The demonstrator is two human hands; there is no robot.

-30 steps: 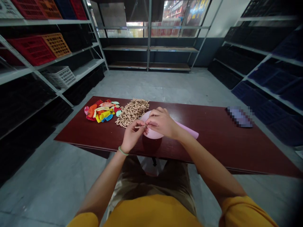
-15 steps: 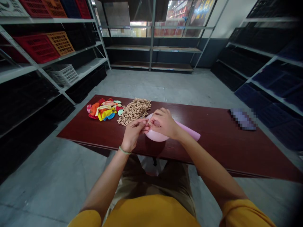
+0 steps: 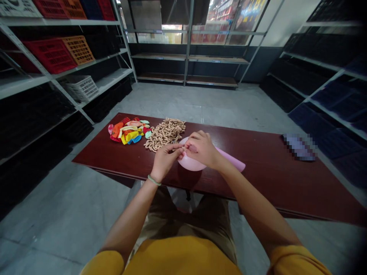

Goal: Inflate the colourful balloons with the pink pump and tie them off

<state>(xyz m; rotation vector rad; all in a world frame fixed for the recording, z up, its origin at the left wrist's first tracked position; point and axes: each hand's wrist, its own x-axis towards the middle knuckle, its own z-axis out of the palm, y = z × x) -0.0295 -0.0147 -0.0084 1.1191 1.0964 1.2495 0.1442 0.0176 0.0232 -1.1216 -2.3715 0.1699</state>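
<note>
The left hand (image 3: pixel 165 160) and right hand (image 3: pixel 200 149) pinch together on a plump pink balloon (image 3: pixel 192 164), while a heap of flat coloured balloons (image 3: pixel 126 131) and a tan curled pile (image 3: pixel 164 133) lie nearby on the bench (image 3: pixel 258 172).

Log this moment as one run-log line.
left hand: pinches pink balloon | right hand: holds it | nearby: tan loops, flat balloons

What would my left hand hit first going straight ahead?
Probably the pink balloon, beside your right hand; your left hand's fingertips seem nearly on it, though depth is unclear.
</note>
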